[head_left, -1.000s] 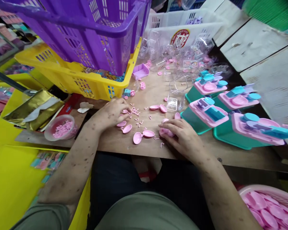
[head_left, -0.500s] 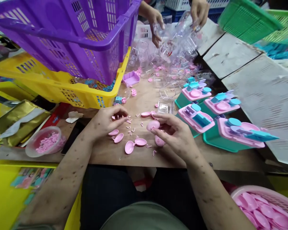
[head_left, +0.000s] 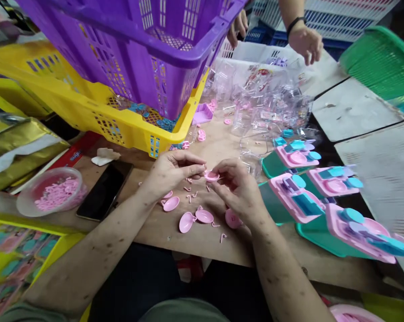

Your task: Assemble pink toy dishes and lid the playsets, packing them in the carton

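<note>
My right hand (head_left: 237, 183) is closed on a small pink oval dish (head_left: 211, 176), its hollow side up, above the table. Facing it, my left hand (head_left: 175, 172) pinches at the dish's left edge; whatever lies between thumb and finger is mostly hidden. On the wood below are several small pink hooks (head_left: 223, 238). Pink oval shells lie around them, among them a pair (head_left: 186, 222) joined by a small link and a single one (head_left: 171, 204) near my left wrist. Another pink round piece (head_left: 233, 218) sits partly under my right hand.
A tub of pink hooks (head_left: 57, 197) and a black phone (head_left: 105, 191) lie at left. Behind stand a yellow crate (head_left: 121, 134) and a purple crate (head_left: 175, 58). Teal boxes (head_left: 319, 235) stand right, clear plastic cases (head_left: 265, 105) behind. A co-worker's hand (head_left: 305, 42) hovers beyond.
My hands have come together; my left hand moved right from the loose hooks to the dish in my right hand. The dish now shows its hollow side. The co-worker's hands left the clear cases.
</note>
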`<state>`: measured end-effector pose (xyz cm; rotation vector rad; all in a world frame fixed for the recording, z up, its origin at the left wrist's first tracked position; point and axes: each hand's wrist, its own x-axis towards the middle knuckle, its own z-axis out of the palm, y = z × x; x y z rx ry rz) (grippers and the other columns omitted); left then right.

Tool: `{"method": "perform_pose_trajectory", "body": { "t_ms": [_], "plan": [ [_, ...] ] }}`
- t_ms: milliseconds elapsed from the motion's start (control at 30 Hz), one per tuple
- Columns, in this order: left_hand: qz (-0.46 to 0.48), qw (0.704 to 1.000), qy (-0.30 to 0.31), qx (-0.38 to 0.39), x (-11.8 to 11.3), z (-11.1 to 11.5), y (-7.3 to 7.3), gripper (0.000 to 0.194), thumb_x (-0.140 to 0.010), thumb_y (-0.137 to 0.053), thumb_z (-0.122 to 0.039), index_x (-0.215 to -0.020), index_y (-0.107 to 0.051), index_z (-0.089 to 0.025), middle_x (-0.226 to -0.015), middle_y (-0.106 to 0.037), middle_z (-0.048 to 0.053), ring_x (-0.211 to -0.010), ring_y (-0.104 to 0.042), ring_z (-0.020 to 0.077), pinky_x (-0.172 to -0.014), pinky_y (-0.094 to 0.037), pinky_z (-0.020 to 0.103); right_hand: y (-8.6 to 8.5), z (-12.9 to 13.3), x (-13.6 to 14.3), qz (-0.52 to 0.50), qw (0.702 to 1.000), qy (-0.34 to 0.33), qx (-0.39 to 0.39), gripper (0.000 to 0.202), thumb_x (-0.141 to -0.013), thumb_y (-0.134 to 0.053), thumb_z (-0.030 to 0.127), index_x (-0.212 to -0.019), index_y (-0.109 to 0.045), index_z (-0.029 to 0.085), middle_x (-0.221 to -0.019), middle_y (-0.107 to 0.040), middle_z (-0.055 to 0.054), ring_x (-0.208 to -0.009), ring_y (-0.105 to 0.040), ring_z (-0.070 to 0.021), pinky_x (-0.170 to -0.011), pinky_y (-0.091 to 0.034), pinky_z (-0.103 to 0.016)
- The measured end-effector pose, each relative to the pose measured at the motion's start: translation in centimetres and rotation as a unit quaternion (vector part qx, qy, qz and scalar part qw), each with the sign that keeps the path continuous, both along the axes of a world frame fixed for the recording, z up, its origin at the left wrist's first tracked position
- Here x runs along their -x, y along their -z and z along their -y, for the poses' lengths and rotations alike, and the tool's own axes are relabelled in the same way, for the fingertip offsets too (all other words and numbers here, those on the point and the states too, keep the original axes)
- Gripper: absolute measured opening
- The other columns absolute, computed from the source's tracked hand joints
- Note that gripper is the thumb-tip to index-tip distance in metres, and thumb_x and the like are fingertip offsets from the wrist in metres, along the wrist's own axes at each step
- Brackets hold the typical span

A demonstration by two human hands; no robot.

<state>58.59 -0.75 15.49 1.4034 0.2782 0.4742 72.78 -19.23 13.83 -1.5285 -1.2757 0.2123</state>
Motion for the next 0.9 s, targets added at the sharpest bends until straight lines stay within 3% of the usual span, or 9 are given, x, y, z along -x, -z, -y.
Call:
{"method": "perform_pose_trajectory", "body": {
  "t_ms": [133,233,367,700,900],
  "plan": [
    [-0.022,1.0,-0.017,-0.015,0.28,0.28,-0.41,0.036,-0.078,-0.104,-0.045,-0.097,-0.09,-0.017,-0.089,-0.085,0.007,-0.079,-0.082,0.0192,-0.077,-0.071,0.03,0.15,0.27,-0.06,0.088,0.996,0.02,-0.006,0.009,-0.104,-0.082,0.02,-0.107,-0.08,0.028,-0.101,-0.077,-0.001,-0.088,-0.075,-0.0174,-0.08,-0.064,-0.033],
    [-0.024,0.997,-0.022,-0.071,0.34,0.26,-0.52,0.03,-0.081,-0.101,-0.042,-0.095,-0.091,-0.018,-0.09,-0.086,0.007,-0.081,-0.082,0.0194,-0.077,-0.07,0.029,0.1,0.38,-0.2,0.164,0.986,0.019,-0.023,0.016,-0.106,-0.078,0.018,-0.113,-0.083,0.031,-0.104,-0.075,-0.002,-0.094,-0.074,-0.0188,-0.086,-0.064,-0.035],
    [-0.02,0.993,-0.002,-0.119,0.36,0.19,-0.35,0.029,-0.085,-0.099,-0.045,-0.096,-0.092,-0.019,-0.092,-0.087,0.008,-0.084,-0.083,0.0211,-0.081,-0.07,0.031,0.3,0.37,-0.16,0.208,0.977,0.035,-0.024,0.017,-0.108,-0.076,0.017,-0.113,-0.081,0.032,-0.103,-0.072,-0.002,-0.088,-0.071,-0.0169,-0.078,-0.063,-0.031],
    [-0.034,0.99,-0.016,-0.138,0.59,0.45,-0.06,0.033,-0.089,-0.095,-0.046,-0.102,-0.09,-0.017,-0.091,-0.086,0.008,-0.081,-0.084,0.0225,-0.075,-0.073,0.031,0.6,0.6,-0.23,0.234,0.972,0.018,-0.013,0.019,-0.108,-0.072,0.013,-0.114,-0.078,0.03,-0.104,-0.071,-0.003,-0.096,-0.074,-0.0191,-0.084,-0.065,-0.035],
    [-0.042,0.967,-0.018,-0.25,0.69,0.32,-0.65,0.028,-0.093,-0.092,-0.046,-0.099,-0.091,-0.019,-0.096,-0.088,0.008,-0.089,-0.083,0.0226,-0.082,-0.069,0.031,0.46,0.8,-0.05,0.228,0.974,0.014,-0.002,0.018,-0.107,-0.075,0.012,-0.114,-0.079,0.028,-0.107,-0.073,-0.004,-0.097,-0.074,-0.0192,-0.085,-0.065,-0.034]
  ]
}}
